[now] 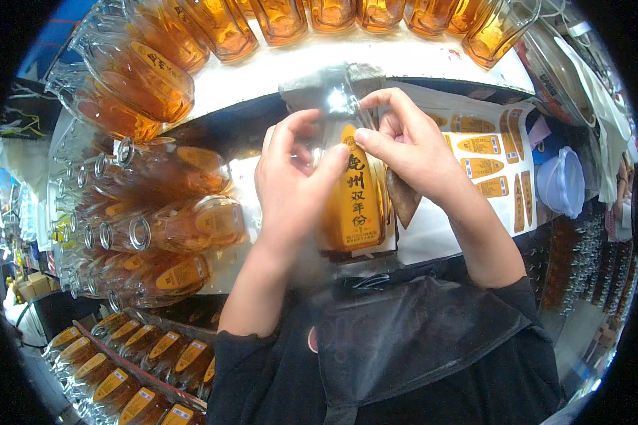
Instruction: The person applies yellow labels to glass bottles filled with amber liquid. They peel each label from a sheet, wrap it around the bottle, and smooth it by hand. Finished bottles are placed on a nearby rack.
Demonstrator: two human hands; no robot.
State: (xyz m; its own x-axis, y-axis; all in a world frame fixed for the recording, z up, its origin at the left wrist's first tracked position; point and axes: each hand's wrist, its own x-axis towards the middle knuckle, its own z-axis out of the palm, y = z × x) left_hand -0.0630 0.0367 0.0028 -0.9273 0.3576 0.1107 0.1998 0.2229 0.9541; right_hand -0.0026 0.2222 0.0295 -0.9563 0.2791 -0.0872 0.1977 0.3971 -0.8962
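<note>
A clear glass bottle of amber liquid (384, 212) lies before me, its neck pointing away. An orange label with dark writing (357, 202) covers its upper face. My left hand (295, 175) is at the bottle's left side, thumb near the label's tapered top. Opposite it, my right hand (406, 138) has its thumb on the label's tip and a bent index finger by the bottle's shoulder. On the right, a white sheet of orange labels (441, 234) lies partly beneath my right forearm. A brown, pointed flat piece (402, 199) sits between bottle and sheet.
Filled bottles (329, 16) stand along the white shelf (420, 64) ahead. More labelled bottles (191, 223) lie stacked at left, and others (122, 393) are in rows at lower left. A pale blue plastic bucket (562, 180) is at right, beyond the sheet.
</note>
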